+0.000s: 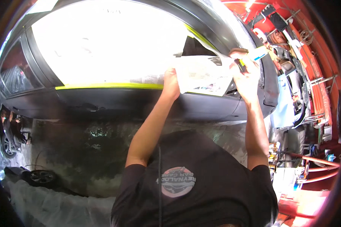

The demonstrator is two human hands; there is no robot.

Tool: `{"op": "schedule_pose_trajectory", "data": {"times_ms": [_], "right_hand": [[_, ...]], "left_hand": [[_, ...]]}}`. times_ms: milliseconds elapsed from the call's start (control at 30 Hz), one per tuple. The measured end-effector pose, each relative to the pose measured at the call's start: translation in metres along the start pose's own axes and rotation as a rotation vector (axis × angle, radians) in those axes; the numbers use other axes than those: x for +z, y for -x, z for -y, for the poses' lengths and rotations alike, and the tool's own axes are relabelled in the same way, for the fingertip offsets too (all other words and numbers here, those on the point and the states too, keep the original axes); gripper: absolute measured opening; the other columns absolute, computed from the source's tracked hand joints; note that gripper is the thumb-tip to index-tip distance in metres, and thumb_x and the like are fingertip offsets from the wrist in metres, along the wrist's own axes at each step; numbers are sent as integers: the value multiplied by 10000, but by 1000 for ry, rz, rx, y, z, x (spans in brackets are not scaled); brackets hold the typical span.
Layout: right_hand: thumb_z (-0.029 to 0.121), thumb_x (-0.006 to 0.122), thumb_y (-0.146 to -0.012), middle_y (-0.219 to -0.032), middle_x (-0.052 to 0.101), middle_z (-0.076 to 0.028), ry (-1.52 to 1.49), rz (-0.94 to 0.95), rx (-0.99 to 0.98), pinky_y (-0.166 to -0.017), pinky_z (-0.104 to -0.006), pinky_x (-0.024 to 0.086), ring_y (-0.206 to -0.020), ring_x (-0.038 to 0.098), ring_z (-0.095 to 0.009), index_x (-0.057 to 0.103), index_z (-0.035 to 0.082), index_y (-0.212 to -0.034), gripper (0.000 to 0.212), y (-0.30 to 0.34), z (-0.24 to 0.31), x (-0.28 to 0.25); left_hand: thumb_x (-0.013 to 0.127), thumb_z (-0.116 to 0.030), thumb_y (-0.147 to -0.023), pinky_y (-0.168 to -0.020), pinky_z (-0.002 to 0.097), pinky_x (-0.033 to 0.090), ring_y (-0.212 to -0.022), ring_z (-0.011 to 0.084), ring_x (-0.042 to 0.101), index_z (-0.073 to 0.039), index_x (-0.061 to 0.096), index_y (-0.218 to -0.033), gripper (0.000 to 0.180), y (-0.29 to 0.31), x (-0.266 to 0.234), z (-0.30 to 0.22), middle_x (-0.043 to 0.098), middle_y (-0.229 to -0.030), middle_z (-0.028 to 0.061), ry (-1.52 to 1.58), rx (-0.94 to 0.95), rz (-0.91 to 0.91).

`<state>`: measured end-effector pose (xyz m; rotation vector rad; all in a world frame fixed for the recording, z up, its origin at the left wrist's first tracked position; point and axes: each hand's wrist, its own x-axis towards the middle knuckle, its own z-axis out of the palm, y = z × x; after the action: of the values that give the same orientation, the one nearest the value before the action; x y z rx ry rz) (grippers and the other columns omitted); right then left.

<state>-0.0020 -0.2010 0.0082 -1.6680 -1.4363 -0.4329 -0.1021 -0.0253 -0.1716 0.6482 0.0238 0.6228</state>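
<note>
In front of me is the side of a dark matte car body. White paper, overexposed, covers its side windows. Yellow-green masking tape runs along the paper's lower edge. My left hand is closed on the left side of a loose newspaper sheet, which lies over the front window corner. At the sheet's right edge, my right hand is closed, its fingers bent. A small dark and yellow thing shows among these fingers; its kind is unclear. A dark uncovered patch of window shows above the sheet.
Clear plastic sheeting hangs at the lower left, near a wheel. Cluttered car parts and red racks stand at the right. A light blue panel is beside the car's front end. A red tubular frame stands lower right.
</note>
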Motion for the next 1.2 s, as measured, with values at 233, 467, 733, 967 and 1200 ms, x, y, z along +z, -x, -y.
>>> {"op": "schedule_pose_trajectory", "data": {"times_ms": [233,467,733,967,1200], "right_hand": [[8,761,-906,-959,700,-48,106,9,28,-772,-287,506,-825,620,-127,712,9,-1072,173,-12,6,4],[9,766,-921,-943,702,-32,38,-62,137,-760,-258,495,-825,603,-93,741,-4,-1071,153,-13,3,8],[14,789,-825,-1045,740,-114,99,184,-183,-795,-349,584,-894,712,-248,741,27,-1002,184,8,12,41],[-1,799,-814,-1062,719,-97,263,222,-392,-855,-419,610,-1006,713,-310,744,57,-992,195,56,-19,111],[21,743,-788,-1011,699,-115,261,214,-312,-828,-441,593,-987,692,-324,719,78,-1077,296,60,-52,140]], "left_hand": [[695,-46,-994,-845,312,560,-903,159,699,12,728,-1126,149,-21,11,-1,765,-1047,67,-208,163,-117],[624,-137,-1073,-860,307,572,-972,142,708,-38,683,-1316,269,-12,13,11,766,-1121,81,-404,-4,76],[658,-144,-1032,-979,374,588,-1076,214,694,15,642,-1327,335,-47,-21,7,712,-1200,142,-471,20,-28],[698,-89,-984,-961,362,580,-1062,203,689,18,653,-1305,341,-42,-49,-26,720,-1182,131,-485,81,-128],[739,-35,-936,-943,350,573,-1047,193,685,21,665,-1282,358,-34,-50,-95,728,-1163,121,-515,-11,-27]]}}
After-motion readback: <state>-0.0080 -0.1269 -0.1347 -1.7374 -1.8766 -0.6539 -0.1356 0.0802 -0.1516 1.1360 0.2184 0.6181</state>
